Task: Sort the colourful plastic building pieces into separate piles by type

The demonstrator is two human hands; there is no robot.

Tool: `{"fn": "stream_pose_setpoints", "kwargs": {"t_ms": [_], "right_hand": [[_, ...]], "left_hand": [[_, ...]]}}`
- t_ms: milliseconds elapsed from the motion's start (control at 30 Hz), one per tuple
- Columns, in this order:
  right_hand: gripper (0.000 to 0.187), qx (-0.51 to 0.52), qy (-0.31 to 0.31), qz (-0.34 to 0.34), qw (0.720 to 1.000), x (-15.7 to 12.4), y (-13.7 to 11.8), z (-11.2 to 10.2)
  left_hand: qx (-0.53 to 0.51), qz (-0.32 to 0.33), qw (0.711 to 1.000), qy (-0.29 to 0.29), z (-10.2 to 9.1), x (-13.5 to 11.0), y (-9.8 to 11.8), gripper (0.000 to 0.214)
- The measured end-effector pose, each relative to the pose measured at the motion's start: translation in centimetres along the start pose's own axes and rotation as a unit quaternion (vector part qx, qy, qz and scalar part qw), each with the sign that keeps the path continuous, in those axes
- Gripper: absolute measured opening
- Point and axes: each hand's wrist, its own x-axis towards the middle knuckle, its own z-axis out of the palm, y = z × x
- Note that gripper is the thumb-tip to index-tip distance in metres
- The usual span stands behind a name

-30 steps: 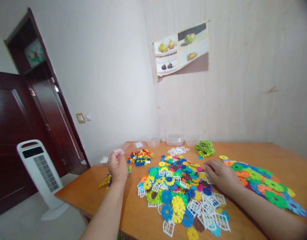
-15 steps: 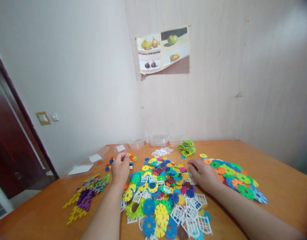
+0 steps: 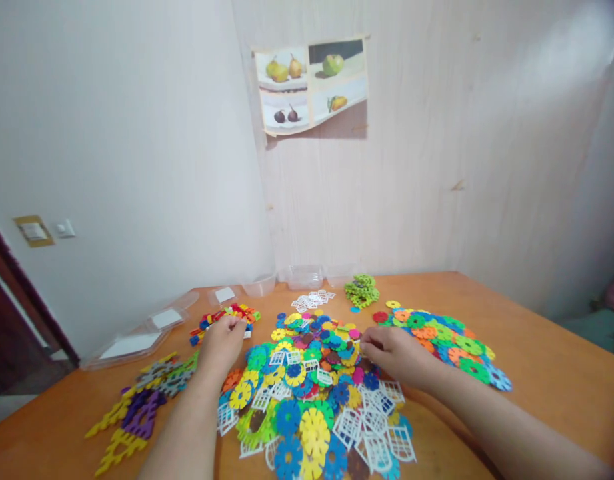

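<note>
A large mixed pile of flower-shaped plastic discs (image 3: 314, 427) and white plastic window-frame pieces (image 3: 347, 427) covers the middle of the table. My left hand (image 3: 223, 343) is at the pile's left, in front of small coloured bricks (image 3: 237, 312). Its thumb and fingers are pinched together; anything between them is too small to make out. At the pile's right edge is my right hand (image 3: 399, 353), palm down, with fingers curled at the discs. Its fingertips are partly hidden, so what they grip cannot be made out. A red disc (image 3: 380, 317) lies just beyond it.
To the right spreads a group of larger discs (image 3: 457, 343). Green pieces (image 3: 361, 291) and white frames (image 3: 311, 301) lie at the back, before clear plastic containers (image 3: 305, 277). Yellow, purple and grey notched pieces (image 3: 141, 413) and clear lids (image 3: 131, 343) are at left.
The view has turned slightly right. My right hand has drawn back towards the pile, and the red disc now shows beyond it. My left hand has come slightly nearer, still pinched.
</note>
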Motion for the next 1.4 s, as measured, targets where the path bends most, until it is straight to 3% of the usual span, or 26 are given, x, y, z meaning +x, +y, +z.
{"fn": "stream_pose_setpoints", "kwargs": {"t_ms": [133,333,667,867,1100,1400], "right_hand": [[0.028,-0.024,-0.003,-0.007,1.0,-0.1,-0.3,0.0],[0.029,-0.041,0.005,-0.008,0.999,-0.2,-0.5,-0.2],[0.029,-0.031,0.011,-0.019,0.999,-0.2,-0.8,0.0],[0.029,-0.022,0.014,-0.031,0.999,-0.1,-1.1,0.2],[0.023,0.007,0.025,-0.041,0.999,-0.4,-2.2,0.6],[0.024,0.013,0.009,-0.046,0.999,-0.8,-4.1,1.1]], "left_hand": [[0.041,0.01,0.996,-0.084,0.0,-0.5,-0.6,0.037],[-0.051,-0.023,0.981,-0.188,0.2,-2.1,0.2,0.04],[-0.161,0.002,0.957,-0.239,0.9,-3.7,4.1,0.023],[-0.238,0.005,0.934,-0.265,1.8,-4.6,6.1,0.026],[-0.279,-0.007,0.928,-0.246,2.3,-5.7,8.1,0.026],[-0.257,0.019,0.895,-0.364,0.7,-5.9,7.9,0.028]]}}
